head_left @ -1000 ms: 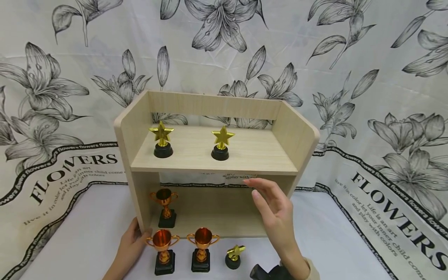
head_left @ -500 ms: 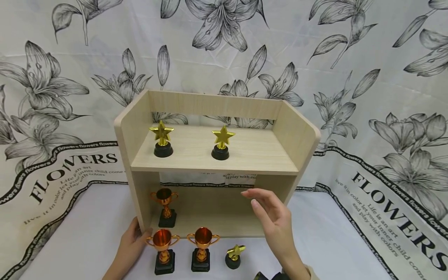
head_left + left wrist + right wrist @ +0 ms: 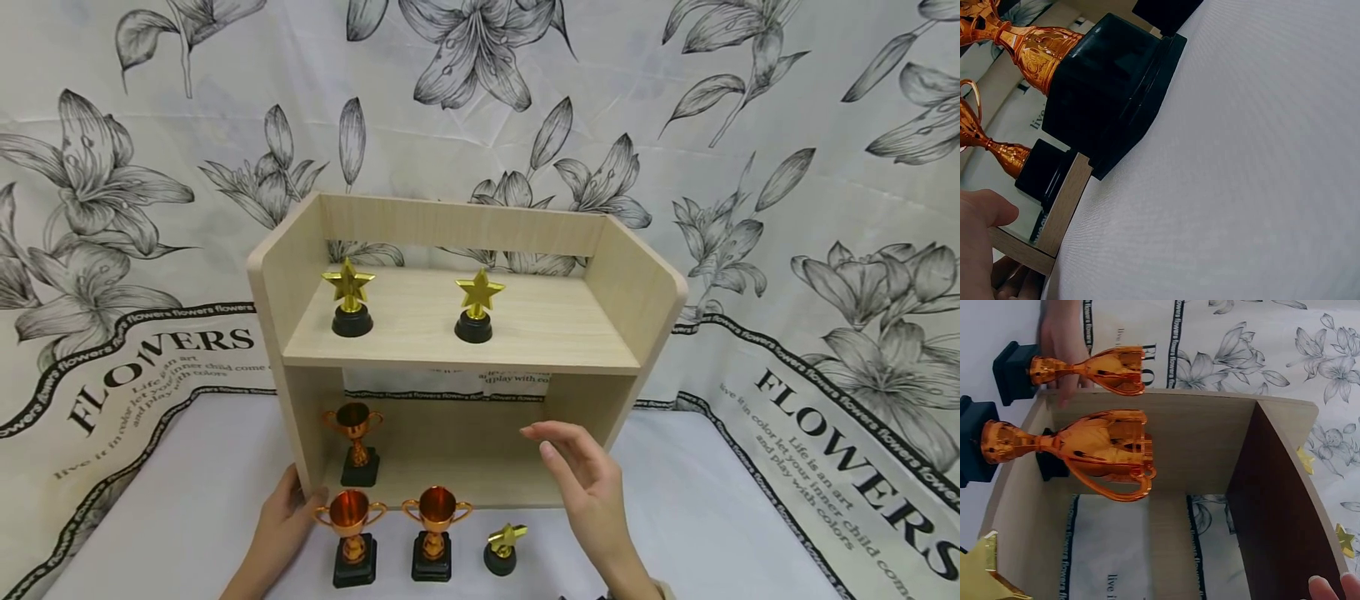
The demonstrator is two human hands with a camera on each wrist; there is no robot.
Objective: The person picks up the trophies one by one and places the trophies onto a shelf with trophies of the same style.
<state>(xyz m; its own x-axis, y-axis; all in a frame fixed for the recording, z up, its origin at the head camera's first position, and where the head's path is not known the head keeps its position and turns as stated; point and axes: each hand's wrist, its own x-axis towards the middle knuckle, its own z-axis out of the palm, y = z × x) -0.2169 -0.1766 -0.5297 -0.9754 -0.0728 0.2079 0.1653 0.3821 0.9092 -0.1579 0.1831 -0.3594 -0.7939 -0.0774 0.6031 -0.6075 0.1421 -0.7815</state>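
My left hand (image 3: 279,527) grips the lower left side panel of a two-tier wooden shelf (image 3: 555,325). In the left wrist view, the thumb (image 3: 999,207) is on one side of the panel and the fingers are on the other. My right hand (image 3: 596,500) hovers before the lower tier's right part, fingers loosely bent and holding nothing. Below and left of it, a gold star trophy (image 3: 501,550) stands on the table. Two orange cup trophies, one left (image 3: 354,533) and one middle (image 3: 433,533), stand before the shelf. Another cup trophy (image 3: 358,446) is inside the lower tier.
Two gold star trophies, one left (image 3: 350,298) and one centred (image 3: 476,307), stand on the upper tier. A white cloth (image 3: 712,533) covers the table. Behind the shelf hangs a flower-printed backdrop (image 3: 450,158).
My right hand has lowered from just under the upper board to the lower tier's front. The dark object by the right wrist has almost left the bottom of view. My left hand stays put.
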